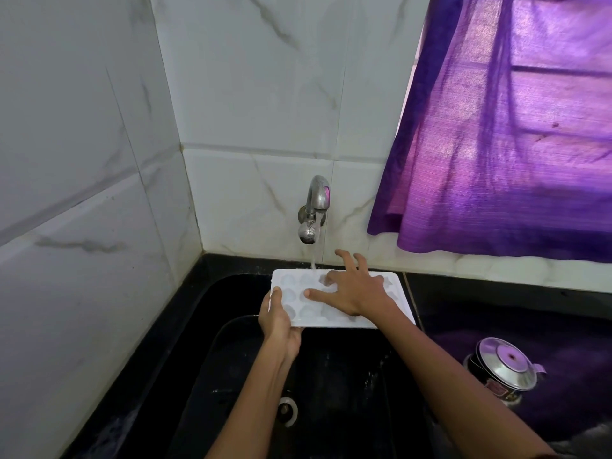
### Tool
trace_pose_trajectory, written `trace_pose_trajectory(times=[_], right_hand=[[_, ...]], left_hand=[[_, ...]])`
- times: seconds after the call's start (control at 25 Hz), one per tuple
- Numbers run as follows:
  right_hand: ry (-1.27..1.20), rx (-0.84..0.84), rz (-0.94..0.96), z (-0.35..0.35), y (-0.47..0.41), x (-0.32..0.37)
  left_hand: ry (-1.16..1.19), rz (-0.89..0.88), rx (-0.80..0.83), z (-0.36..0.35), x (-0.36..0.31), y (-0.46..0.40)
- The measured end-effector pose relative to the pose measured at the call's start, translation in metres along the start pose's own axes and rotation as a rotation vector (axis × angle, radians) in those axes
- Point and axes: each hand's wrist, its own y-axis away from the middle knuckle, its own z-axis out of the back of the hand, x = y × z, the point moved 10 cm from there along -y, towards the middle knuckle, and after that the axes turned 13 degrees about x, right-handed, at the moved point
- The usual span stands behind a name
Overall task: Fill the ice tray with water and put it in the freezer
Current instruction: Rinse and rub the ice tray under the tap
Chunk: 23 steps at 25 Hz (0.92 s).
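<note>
- White plastic ice tray with rounded moulds, held level above the black sink, far edge under the tap.
- Chrome wall tap on the white marble-pattern tiles, open; thin stream of water falling onto the far edge of the tray, near its middle.
- Left hand gripping the near left corner of the tray: thumb on top of the rim, the other fingers curled underneath, closed on the tray.
- Right hand lying flat on top of the tray, fingers spread wide, holding nothing; index finger pointing left across the moulds, two fingers reaching past the far edge toward the wall.
- Round metal drain at the bottom of the sink, below the left forearm.
- Shiny steel pot with lid standing on the black counter, right of the sink, well apart from the tray.
- Purple curtain hanging at upper right, above the counter.
</note>
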Motion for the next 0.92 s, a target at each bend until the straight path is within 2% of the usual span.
trace_pose_trajectory(times=[0.2, 0.36, 0.52, 0.64, 0.92], right_hand=[[0.059, 0.015, 0.012, -0.003, 0.001, 0.002], [0.095, -0.038, 0.007, 0.002, 0.002, 0.002], [-0.046, 0.001, 0.141, -0.002, 0.005, 0.010], [-0.166, -0.095, 0.255, 0.010, 0.015, 0.011], [0.085, -0.096, 0.182, -0.001, 0.022, 0.019]], left_hand=[[0.008, -0.007, 0.003, -0.002, -0.002, 0.001], [0.012, 0.001, -0.007, 0.000, 0.000, 0.004], [0.005, -0.016, -0.017, 0.005, -0.004, 0.002], [0.002, -0.025, -0.021, 0.008, -0.006, 0.002], [-0.002, -0.018, -0.020, 0.006, 0.000, 0.005]])
